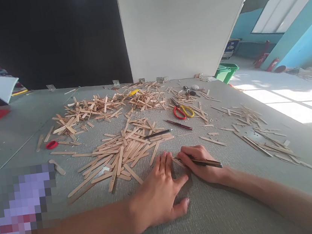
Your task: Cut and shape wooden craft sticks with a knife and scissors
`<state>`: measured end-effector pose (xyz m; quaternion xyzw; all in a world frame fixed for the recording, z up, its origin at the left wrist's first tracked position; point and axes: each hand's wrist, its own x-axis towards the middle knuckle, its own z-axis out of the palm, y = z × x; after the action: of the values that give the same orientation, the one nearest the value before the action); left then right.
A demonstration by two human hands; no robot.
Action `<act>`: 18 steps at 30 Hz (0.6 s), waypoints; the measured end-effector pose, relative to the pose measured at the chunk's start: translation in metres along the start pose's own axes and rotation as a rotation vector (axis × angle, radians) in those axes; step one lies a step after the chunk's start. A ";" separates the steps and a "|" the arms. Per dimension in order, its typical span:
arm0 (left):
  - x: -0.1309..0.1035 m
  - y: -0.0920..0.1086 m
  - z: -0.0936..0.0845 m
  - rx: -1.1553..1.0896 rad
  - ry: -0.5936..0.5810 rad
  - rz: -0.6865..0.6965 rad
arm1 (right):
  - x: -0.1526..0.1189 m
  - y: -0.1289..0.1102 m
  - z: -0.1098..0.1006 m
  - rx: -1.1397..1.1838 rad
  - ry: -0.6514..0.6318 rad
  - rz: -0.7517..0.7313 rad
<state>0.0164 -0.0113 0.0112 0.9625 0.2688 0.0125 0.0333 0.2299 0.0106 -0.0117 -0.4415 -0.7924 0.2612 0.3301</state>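
Tan sticks [132, 144], streaked grey table [214, 218]

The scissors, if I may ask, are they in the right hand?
No, the scissors lie on the table beyond the right hand.

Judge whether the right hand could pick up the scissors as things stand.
Probably not: the right hand is closed around a pen-like tool. The path looks fairly free, though, with a dark red pen lying before the scissors.
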 end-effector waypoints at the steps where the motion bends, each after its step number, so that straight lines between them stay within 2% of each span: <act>1: 0.000 0.000 0.000 0.001 0.006 -0.001 | 0.000 0.000 0.000 -0.002 -0.003 0.001; 18: 0.002 0.000 -0.002 0.027 -0.005 -0.002 | -0.002 0.000 -0.006 0.015 -0.056 -0.032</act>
<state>0.0177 -0.0103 0.0130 0.9627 0.2697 0.0063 0.0210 0.2347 0.0098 -0.0084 -0.4186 -0.8064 0.2741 0.3153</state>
